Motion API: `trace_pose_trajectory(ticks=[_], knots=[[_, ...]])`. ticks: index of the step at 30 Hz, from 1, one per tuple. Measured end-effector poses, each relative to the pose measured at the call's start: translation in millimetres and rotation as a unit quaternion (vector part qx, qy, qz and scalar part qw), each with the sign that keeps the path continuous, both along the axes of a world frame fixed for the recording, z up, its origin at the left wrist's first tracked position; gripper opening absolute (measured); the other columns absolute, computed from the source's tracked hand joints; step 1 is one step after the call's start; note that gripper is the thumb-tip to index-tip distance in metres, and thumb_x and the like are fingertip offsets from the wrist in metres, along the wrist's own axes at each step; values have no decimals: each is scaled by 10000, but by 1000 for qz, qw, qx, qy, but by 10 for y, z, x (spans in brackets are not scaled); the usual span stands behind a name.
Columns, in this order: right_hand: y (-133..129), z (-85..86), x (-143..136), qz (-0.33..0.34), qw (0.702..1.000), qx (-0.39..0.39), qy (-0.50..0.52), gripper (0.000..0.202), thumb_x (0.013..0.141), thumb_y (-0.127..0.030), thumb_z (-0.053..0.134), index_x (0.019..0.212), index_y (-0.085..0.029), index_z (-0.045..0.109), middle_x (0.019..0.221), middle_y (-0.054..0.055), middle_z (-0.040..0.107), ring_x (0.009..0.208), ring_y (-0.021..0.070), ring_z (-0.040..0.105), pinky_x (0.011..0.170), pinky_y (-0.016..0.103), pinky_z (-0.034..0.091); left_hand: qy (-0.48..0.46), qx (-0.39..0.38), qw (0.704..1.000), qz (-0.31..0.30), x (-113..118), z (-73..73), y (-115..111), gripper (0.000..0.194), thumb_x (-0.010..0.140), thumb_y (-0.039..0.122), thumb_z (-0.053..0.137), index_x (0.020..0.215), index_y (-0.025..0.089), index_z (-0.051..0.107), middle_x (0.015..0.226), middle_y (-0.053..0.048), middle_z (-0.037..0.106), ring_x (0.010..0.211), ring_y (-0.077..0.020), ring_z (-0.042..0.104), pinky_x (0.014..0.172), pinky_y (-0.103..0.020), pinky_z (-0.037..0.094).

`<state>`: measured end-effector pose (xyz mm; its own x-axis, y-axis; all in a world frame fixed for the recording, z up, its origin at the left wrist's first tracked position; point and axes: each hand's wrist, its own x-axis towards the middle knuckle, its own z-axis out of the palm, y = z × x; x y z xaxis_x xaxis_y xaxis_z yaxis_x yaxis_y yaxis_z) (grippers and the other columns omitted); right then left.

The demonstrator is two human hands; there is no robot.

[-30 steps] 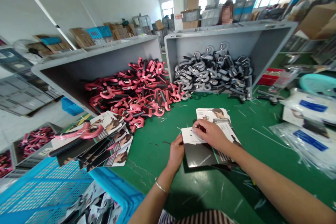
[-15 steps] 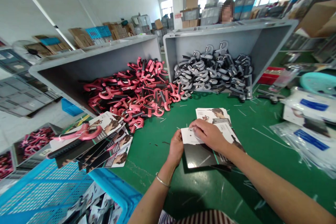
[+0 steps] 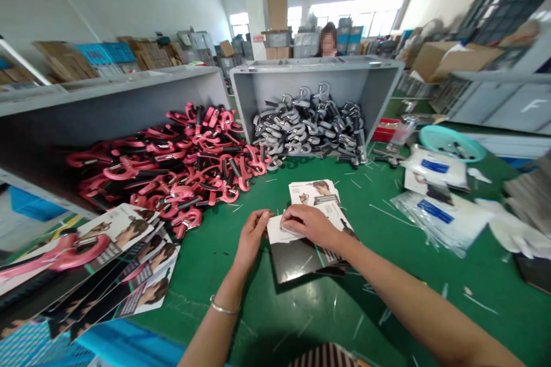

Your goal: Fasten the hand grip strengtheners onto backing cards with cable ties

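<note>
My left hand (image 3: 253, 236) is closed on the upper left edge of a printed card (image 3: 290, 264), thumb and fingers together. The card is black below and white above, and lies tilted over a stack of similar cards (image 3: 316, 188). Across its white part rests my right hand (image 3: 313, 226), its fingers bent and pinched together close to the left hand. Whatever is between those fingertips is too small to make out. To the left, a red hand grip (image 3: 81, 252) with a black handle lies on a fan of cards (image 3: 148, 292).
Behind the hands, a grey bin (image 3: 202, 83) on its side spills red hand grips (image 3: 193, 155); another bin (image 3: 383, 89) holds grey ones (image 3: 310, 123). Plastic bags (image 3: 434, 206), a turquoise dish (image 3: 430, 137) and white strips lie on the right. A person (image 3: 328, 40) is beyond the bins.
The view has turned to the right, so the bins and cards appear further left. My right fingertips now cover the holes seen earlier in the card. Both hands stay at the card.
</note>
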<state>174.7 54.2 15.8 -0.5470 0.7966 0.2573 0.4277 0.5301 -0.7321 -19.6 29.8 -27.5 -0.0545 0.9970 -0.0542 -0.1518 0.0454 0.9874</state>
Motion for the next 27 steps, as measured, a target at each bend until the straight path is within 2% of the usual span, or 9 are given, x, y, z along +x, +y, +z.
trace_pose_trajectory(ticks=[4, 6, 10, 14, 17, 18, 19, 23, 27], knots=[[-93, 90, 61, -43, 998, -7, 51, 195, 987, -349, 472, 952, -216, 611, 857, 10, 672, 781, 162, 634, 711, 270, 490, 65, -5, 988, -138, -20, 197, 156, 354, 739, 423, 755, 961, 147, 743, 912, -72, 739, 787, -194, 639, 700, -262, 460], [-204, 130, 140, -107, 988, -5, 109, 226, 1004, -369, 426, 986, -221, 595, 884, 24, 670, 795, 171, 643, 711, 283, 502, 46, -23, 993, -110, 50, 245, 80, 375, 732, 432, 753, 970, 142, 734, 878, -70, 742, 743, -193, 643, 680, -268, 464], [-409, 89, 400, -239, 962, 38, 131, 196, 996, -361, 457, 1093, -259, 594, 990, 42, 678, 898, 207, 637, 827, 344, 489, 18, -14, 998, 62, 374, 198, -355, 338, 802, 406, 693, 1053, 182, 656, 970, -63, 727, 851, -203, 663, 754, -285, 498], [-409, -67, 590, -168, 982, 83, -14, 187, 978, -351, 478, 1032, -271, 638, 1059, 63, 658, 1049, 267, 578, 948, 439, 430, 17, 23, 1000, 10, 539, 150, -639, 299, 878, 348, 617, 1140, 205, 601, 1057, -85, 697, 941, -210, 666, 822, -308, 519], [-344, -164, 628, -118, 986, 99, -69, 202, 977, -350, 469, 1039, -270, 644, 1087, 69, 646, 1078, 277, 556, 969, 465, 417, 257, 82, 962, 40, 154, 119, -461, 244, 955, 321, 478, 1092, 209, 647, 1071, -86, 678, 963, -204, 647, 854, -309, 507], [-329, -186, 631, -116, 985, 104, -75, 209, 979, -350, 461, 1050, -268, 640, 1098, 71, 643, 1086, 277, 553, 976, 468, 413, 371, 97, 919, 85, -69, 97, -348, 251, 961, 284, 450, 1094, 205, 647, 1091, -91, 669, 997, -208, 634, 887, -316, 492], [-320, -203, 632, -118, 984, 109, -79, 215, 981, -352, 454, 1053, -265, 637, 1103, 72, 641, 1089, 278, 552, 979, 469, 412, 496, 86, 852, 141, -318, 70, -228, 269, 957, 241, 422, 1116, 201, 634, 1110, -96, 662, 1030, -215, 620, 914, -329, 478], [-335, -211, 607, -134, 979, 116, -95, 219, 979, -358, 454, 1047, -259, 637, 1107, 74, 642, 1085, 282, 557, 973, 470, 414, 607, 21, 764, 218, -1226, -50, 160, 336, 849, 110, 450, 1140, 52, 608, 1175, -263, 587, 1178, -389, 497, 985, -547, 357], [-386, -150, 551, -145, 978, 119, -94, 213, 988, -319, 442, 1032, -245, 636, 1077, 76, 650, 1056, 273, 563, 968, 464, 412, 660, 11, 725, 196, -1594, -107, 316, 288, 870, 107, 380, 962, 51, 647, 992, -267, 619, 1069, -387, 533, 910, -524, 382]])
